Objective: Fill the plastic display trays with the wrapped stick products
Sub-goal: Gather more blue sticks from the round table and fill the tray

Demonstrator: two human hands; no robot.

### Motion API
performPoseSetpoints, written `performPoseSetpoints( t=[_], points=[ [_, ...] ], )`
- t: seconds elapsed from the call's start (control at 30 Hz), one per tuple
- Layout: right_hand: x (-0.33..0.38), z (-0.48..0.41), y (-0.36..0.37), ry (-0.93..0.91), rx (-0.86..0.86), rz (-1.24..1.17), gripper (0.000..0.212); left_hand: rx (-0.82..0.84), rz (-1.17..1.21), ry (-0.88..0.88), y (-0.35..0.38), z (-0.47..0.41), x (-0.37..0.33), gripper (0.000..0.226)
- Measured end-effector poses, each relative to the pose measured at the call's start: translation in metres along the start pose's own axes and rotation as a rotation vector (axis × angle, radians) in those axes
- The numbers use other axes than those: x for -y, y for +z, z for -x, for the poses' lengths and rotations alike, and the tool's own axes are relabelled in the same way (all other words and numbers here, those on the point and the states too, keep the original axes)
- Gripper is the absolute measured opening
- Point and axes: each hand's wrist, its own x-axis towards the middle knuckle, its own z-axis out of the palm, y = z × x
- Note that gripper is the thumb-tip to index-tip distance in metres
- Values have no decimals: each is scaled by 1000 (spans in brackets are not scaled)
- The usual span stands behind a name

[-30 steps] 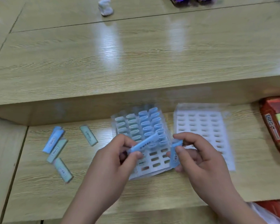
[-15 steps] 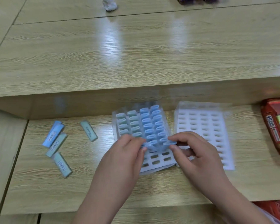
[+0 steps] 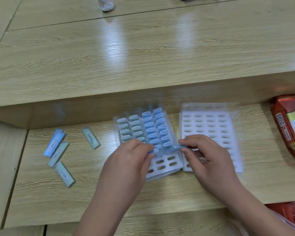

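Now both hands work over the left tray point(image 3: 162, 167), which lies on the lower bench point(image 3: 160, 193), touching the right tray point(image 3: 209, 123), whose slots are all bare. The left hand point(image 3: 131, 160) pinches a blue stick point(image 3: 151, 152) between thumb and fingertips at the front of the tray's filled rows. The right hand point(image 3: 209, 159) pinches a second blue stick point(image 3: 181, 147) at the tray's right edge. Upright sticks fill the tray's far rows: two green columns on the left and two blue on the right, while the nearest slots show bare. Loose sticks point(image 3: 65, 173), one blue and three green, lie flat well to the left; each bears a small printed label, too blurred to read. A red packet point(image 3: 283, 126) with white lettering, also unreadable, lies at the right edge. A white wad point(image 3: 106, 4) sits on the upper bench.
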Motion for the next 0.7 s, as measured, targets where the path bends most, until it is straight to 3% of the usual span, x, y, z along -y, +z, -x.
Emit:
performPoseSetpoints(
  t=[0.13, 0.3, 0.5, 0.67, 0.7],
  points=[
    [-2, -2, 0, -176, -2, 156, 21, -4, -79, 18, 2, 0, -6, 19],
    [2, -6, 1, -240, -21, 329, 20, -66, -157, 5, 9, 3, -10, 23],
    [-3, -13, -10, -393, 99, 402, 24, -104, -259, 97, 18, 6, -5, 25],
    [1, -12, -4, -348, 155, 440, 32, -151, -318, 212, 21, 9, 2, 17],
    [0, -11, -5, -331, 135, 442, 29, -147, -337, 218, 21, 11, 2, 26]
  ],
)
